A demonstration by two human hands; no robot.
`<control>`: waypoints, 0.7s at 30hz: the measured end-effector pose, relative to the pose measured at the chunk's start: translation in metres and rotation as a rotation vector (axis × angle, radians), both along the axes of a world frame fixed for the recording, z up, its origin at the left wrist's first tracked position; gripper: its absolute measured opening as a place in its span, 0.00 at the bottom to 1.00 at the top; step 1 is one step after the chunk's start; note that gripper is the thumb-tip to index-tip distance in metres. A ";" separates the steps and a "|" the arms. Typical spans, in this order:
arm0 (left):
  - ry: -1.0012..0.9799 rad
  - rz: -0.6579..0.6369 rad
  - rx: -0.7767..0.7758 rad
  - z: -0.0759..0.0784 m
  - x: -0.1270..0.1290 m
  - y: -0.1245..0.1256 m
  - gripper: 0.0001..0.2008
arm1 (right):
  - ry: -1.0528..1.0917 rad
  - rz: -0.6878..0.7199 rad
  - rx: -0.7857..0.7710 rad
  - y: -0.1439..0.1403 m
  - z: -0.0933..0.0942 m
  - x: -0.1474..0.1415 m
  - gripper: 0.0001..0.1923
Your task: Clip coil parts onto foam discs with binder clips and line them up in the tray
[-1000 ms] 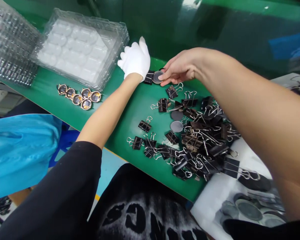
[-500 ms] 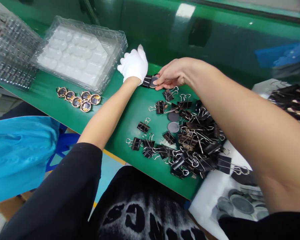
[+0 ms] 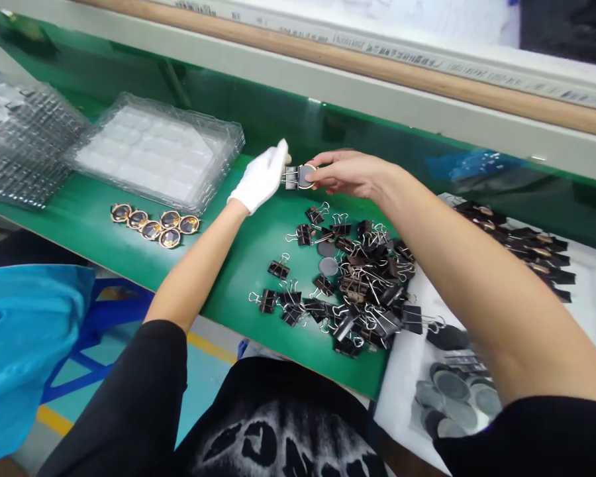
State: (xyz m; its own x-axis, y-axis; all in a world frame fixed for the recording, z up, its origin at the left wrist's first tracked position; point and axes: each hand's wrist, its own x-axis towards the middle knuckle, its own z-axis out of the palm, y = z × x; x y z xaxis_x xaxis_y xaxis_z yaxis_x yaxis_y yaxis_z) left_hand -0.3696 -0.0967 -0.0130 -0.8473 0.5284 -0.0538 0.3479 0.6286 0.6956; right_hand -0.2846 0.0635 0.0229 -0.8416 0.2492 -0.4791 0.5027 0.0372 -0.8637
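Over the green bench, my left hand (image 3: 261, 177), in a white glove, is closed at the wire handles of a black binder clip (image 3: 291, 177). The clip's jaws sit on the edge of a round grey disc (image 3: 306, 176) with a light-coloured rim. My bare right hand (image 3: 350, 172) pinches that disc from the other side, thumb on its face. Its far edge is hidden by the fingers. Below my right hand lies a pile of black binder clips (image 3: 372, 285), with a loose grey disc (image 3: 328, 266) at its left side.
Several gold-rimmed round watch-like pieces (image 3: 151, 230) lie left of my forearm. Behind them is a stack of clear plastic trays (image 3: 198, 152), with another stack (image 3: 20, 146) farther left. At right, a white foam tray (image 3: 402, 377) holds grey discs (image 3: 451, 391). A ledge (image 3: 328, 73) runs across the back.
My view has tilted up, bringing the back ledge into sight. My left hand has turned from palm-down beside the clip to gripping at its handles; my right hand still holds the disc.
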 end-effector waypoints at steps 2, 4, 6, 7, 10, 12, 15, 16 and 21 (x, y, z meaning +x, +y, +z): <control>-0.071 -0.207 0.096 0.002 0.012 -0.014 0.39 | 0.079 -0.048 -0.070 -0.002 0.010 0.021 0.06; -0.128 -0.356 0.148 0.003 0.023 -0.025 0.44 | 0.150 -0.155 -0.162 -0.007 0.014 0.046 0.06; -0.053 -0.395 0.087 0.003 0.035 -0.031 0.44 | 0.200 -0.283 -0.274 -0.011 0.014 0.071 0.06; 0.017 -0.404 0.021 0.003 0.041 -0.032 0.42 | 0.216 -0.341 -0.335 -0.012 0.012 0.083 0.07; 0.161 -0.490 -0.313 0.001 0.054 -0.031 0.33 | 0.226 -0.482 -0.478 -0.012 0.008 0.113 0.09; 0.182 -0.577 -0.482 -0.001 0.056 -0.030 0.30 | 0.212 -0.545 -0.500 -0.011 0.008 0.127 0.10; 0.185 -0.624 -0.442 0.001 0.050 -0.034 0.27 | 0.149 -0.600 -0.474 -0.013 0.013 0.140 0.11; 0.178 -0.619 -0.372 0.002 0.047 -0.035 0.26 | 0.120 -0.608 -0.481 -0.014 0.015 0.143 0.12; 0.142 -0.591 0.002 0.010 0.056 -0.033 0.22 | 0.129 -0.452 -0.510 -0.025 0.014 0.155 0.12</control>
